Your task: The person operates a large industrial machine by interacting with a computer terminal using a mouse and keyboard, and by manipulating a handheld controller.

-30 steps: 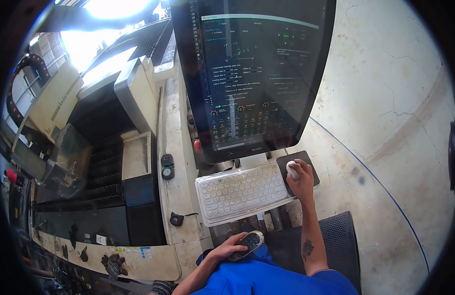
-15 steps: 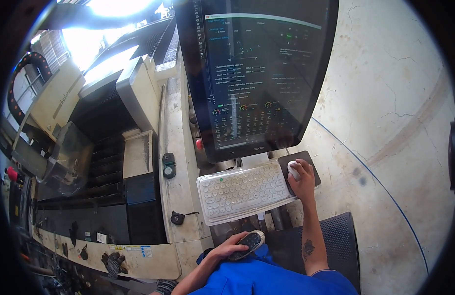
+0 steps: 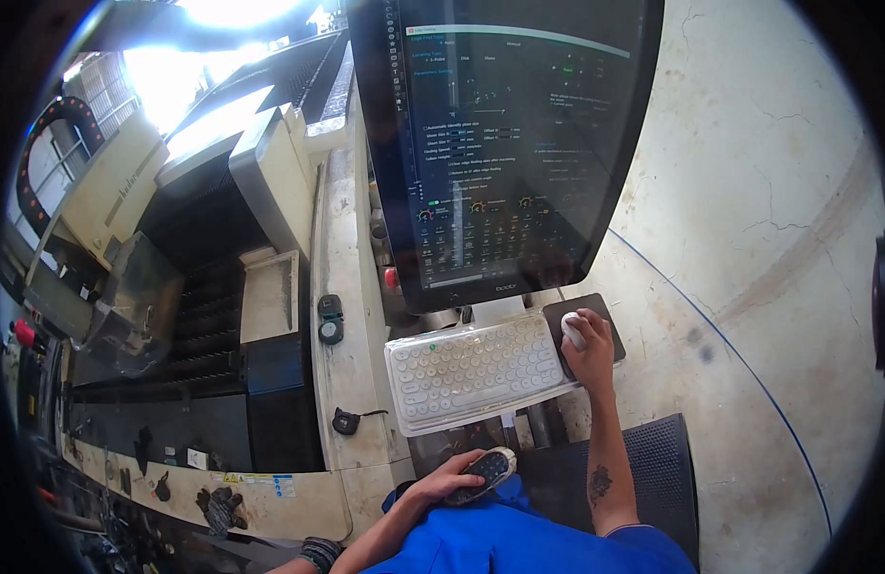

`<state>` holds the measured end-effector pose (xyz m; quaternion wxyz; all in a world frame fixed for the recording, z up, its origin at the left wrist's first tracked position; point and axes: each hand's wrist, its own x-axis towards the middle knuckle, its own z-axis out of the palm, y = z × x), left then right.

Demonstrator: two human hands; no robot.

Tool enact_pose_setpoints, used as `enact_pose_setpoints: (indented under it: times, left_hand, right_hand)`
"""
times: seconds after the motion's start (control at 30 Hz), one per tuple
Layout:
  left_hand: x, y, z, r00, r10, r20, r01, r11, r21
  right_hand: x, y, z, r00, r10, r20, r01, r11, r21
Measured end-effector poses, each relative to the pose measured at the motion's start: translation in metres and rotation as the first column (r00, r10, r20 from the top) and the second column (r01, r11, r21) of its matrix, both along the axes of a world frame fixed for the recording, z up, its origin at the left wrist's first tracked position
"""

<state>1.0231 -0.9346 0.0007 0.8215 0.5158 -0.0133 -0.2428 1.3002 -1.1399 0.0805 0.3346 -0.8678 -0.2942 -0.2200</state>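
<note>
- Gripping a white mouse [image 3: 573, 331] on a dark pad [image 3: 578, 303], the right hand [image 3: 591, 356] sits beneath a lit monitor [image 3: 519, 239]; a careless click could alter the wrong setting.
- Just beside it lies a white keyboard [image 3: 476, 371]; a wide leftward sweep might bump its keys, since pad and keyboard share tight quarters.
- Curled around a dark-faced handheld controller [image 3: 493, 468], the left hand [image 3: 454, 478] rests near blue clothing [image 3: 519, 536]; divided attention could cause an accidental press, and a slack hold, a drop.

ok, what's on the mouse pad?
White mouse, with the right hand on it. Pad shows around them; whatever is directly beneath is covered.
</note>
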Motion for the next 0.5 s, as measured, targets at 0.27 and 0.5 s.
enact_pose_setpoints:
  times: [0.27,0.5]
  left_hand:
    - [-0.0001,-0.0004,0.0004,1.0,0.001,-0.003,-0.001,1.0,-0.01]
    - [-0.0005,0.0003,-0.0039,1.0,0.008,0.006,-0.008,1.0,0.001]
  right_hand:
    - [0.0,0.0006,0.0004,1.0,0.0,0.003,0.0,1.0,0.001]
    - [-0.0004,0.0013,0.0008,1.0,-0.001,0.004,0.001,1.0,-0.009]
